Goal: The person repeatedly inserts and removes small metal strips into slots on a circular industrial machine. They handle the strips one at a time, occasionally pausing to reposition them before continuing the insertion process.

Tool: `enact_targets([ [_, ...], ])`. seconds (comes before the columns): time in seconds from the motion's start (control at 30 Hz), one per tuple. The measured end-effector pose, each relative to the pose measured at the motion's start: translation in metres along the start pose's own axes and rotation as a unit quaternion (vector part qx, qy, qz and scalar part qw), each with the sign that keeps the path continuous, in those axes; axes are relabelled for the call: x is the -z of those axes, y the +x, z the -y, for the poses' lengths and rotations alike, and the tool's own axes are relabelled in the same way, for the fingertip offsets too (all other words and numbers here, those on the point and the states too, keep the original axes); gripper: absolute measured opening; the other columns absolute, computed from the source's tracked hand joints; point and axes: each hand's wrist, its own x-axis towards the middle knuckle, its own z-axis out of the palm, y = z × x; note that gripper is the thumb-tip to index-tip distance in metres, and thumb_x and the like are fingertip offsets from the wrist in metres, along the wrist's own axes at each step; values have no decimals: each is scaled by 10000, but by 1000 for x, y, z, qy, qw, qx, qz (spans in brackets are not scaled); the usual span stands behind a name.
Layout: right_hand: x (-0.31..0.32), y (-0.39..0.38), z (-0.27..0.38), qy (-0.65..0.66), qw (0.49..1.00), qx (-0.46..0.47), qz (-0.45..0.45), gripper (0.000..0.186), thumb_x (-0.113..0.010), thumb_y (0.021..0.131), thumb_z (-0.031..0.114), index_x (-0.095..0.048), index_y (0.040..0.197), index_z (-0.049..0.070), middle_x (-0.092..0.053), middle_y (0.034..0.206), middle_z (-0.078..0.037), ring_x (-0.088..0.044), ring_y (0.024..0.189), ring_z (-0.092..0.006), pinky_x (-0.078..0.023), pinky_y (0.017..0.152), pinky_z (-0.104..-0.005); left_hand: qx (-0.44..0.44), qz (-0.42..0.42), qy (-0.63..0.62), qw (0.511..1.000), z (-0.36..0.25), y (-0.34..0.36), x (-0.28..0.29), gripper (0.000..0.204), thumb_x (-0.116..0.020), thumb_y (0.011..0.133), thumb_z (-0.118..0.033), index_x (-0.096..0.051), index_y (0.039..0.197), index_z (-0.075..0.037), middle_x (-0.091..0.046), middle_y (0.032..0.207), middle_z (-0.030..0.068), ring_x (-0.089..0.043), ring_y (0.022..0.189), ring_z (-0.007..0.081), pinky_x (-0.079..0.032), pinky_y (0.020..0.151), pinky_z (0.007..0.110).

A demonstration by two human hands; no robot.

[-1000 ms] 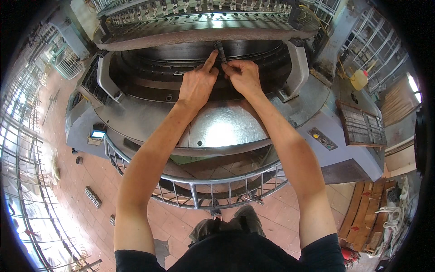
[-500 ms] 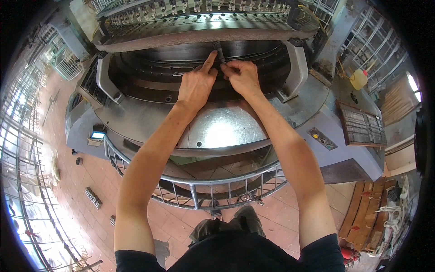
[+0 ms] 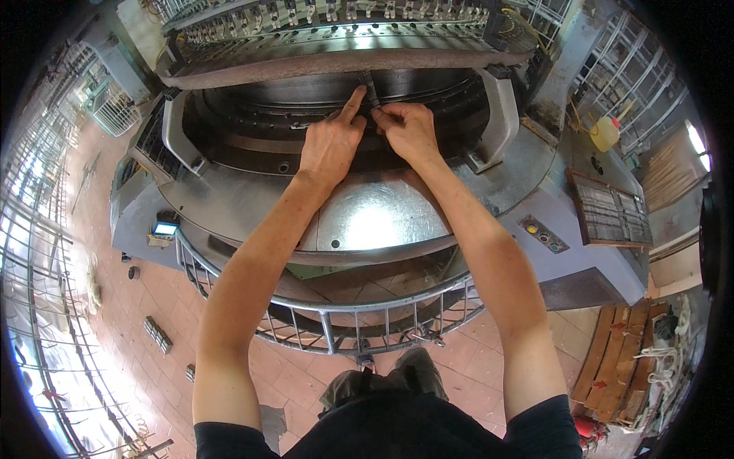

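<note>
Inside the dark round bed (image 3: 252, 144) of a large circular knitting machine, a narrow dark metal strip (image 3: 370, 86) stands nearly upright against the inner wall. My right hand (image 3: 410, 131) pinches the lower part of this strip between thumb and fingertips; the pinch itself is partly hidden. Close on its left, my left hand (image 3: 330, 144) has its index finger stretched up with the tip against the strip's left side. Its other fingers are bent and partly out of sight. A small light-coloured metal piece (image 3: 300, 125) lies on the bed left of my left hand.
Above my hands hangs a heavy curved ring (image 3: 344, 66) with a row of yarn feeders. Grey brackets (image 3: 177, 130) flank the opening. A shiny metal plate (image 3: 382, 218) and a curved guard rail (image 3: 327, 330) lie nearer me. A button panel (image 3: 544, 235) sits at the right.
Almost nothing differs. Both hands stay at the strip, with only a very slight shift of my right fingers.
</note>
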Motion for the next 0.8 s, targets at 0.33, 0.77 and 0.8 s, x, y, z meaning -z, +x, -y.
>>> enact_targets([
  [0.33, 0, 0, 1, 5, 1000, -30, 5, 226, -713, 902, 228, -772, 919, 10, -722, 735, -109, -678, 693, -196, -513, 692, -326, 6, 13, 0, 1000, -1, 1, 1, 88, -619, 778, 41, -671, 839, 3, -505, 1517, 93, -738, 845, 254, -617, 724, 372],
  [0.77, 0, 1, 0, -11, 999, -37, -1, 274, -705, 870, 299, -784, 927, 43, -730, 829, -195, -708, 810, -362, -532, 840, -416, 16, 21, 3, 1000, -2, 2, 2, 95, -622, 801, 29, -692, 855, -5, -486, 1539, 54, -740, 927, 243, -624, 743, 368],
  [0.8, 0, 1, 0, -11, 999, -37, -1, 275, -707, 868, 301, -785, 926, 44, -730, 833, -196, -708, 818, -364, -530, 848, -419, 17, 22, 1, 1000, -2, 2, 2, 92, -622, 802, 28, -692, 851, -5, -484, 1540, 51, -740, 928, 241, -624, 743, 368],
])
